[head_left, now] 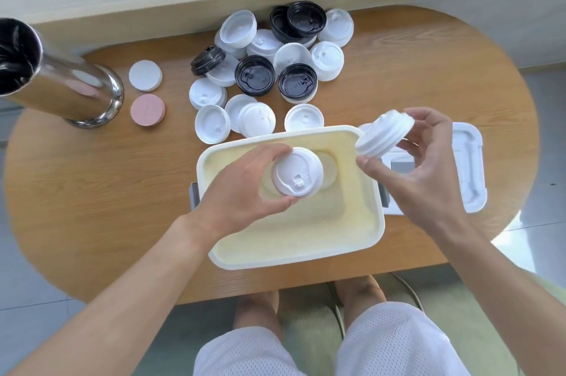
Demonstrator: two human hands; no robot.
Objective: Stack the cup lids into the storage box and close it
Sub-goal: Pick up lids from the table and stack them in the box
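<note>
An open cream storage box (364,216) with a white rim stands at the table's near edge. My left hand (242,189) grips a stack of white cup lids (298,175) over the box's inside. A pale round lid (329,169) lies on the box floor behind that stack. My right hand (419,161) holds a second, tilted stack of white lids (384,138) above the box's far right corner. The box's white cover (468,167) lies flat on the table to the right, partly behind my right hand. Several loose white and black lids (266,66) are heaped beyond the box.
A shiny metal cylinder (70,84) stands tall at the left. Beside it lie a white disc (145,75) and a pink disc (148,110). The oval wooden table (92,192) ends close to my knees, and a pale wall runs behind it.
</note>
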